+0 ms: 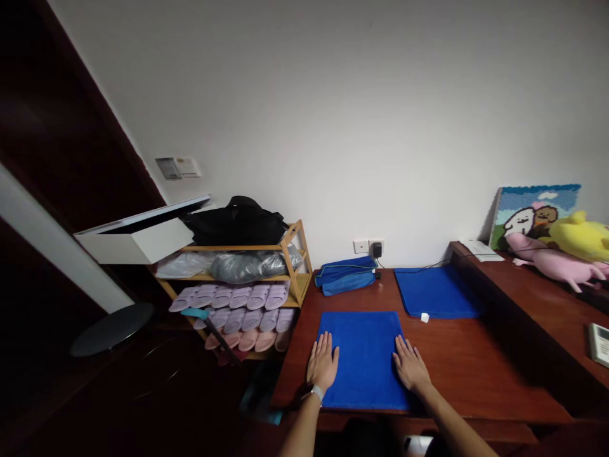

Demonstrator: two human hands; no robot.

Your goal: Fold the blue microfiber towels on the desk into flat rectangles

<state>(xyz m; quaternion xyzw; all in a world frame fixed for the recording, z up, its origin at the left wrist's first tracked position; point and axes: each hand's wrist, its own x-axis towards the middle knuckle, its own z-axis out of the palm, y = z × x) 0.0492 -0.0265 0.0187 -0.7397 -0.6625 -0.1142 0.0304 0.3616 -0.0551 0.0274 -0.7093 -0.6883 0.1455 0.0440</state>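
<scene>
A blue towel (364, 362) lies spread flat near the front edge of the wooden table. My left hand (323, 362) rests flat over the towel's left edge, fingers stretched out, with a watch on the wrist. Over the right edge lies my right hand (410, 365), palm down and fingers extended. Neither hand holds anything. A second blue towel (435, 292) with a white tag (425, 317) is laid out farther back on the right. Against the wall sits a folded blue cloth (346, 275) in a loose stack.
Left of the table (476, 362) stands a wooden rack (297, 254) with slippers (238, 296), a black bag (238, 222) and an open white box (143, 241). A raised ledge (537, 285) on the right carries plush toys (554, 257) and a picture (533, 216). A cable runs from the wall plug (376, 249).
</scene>
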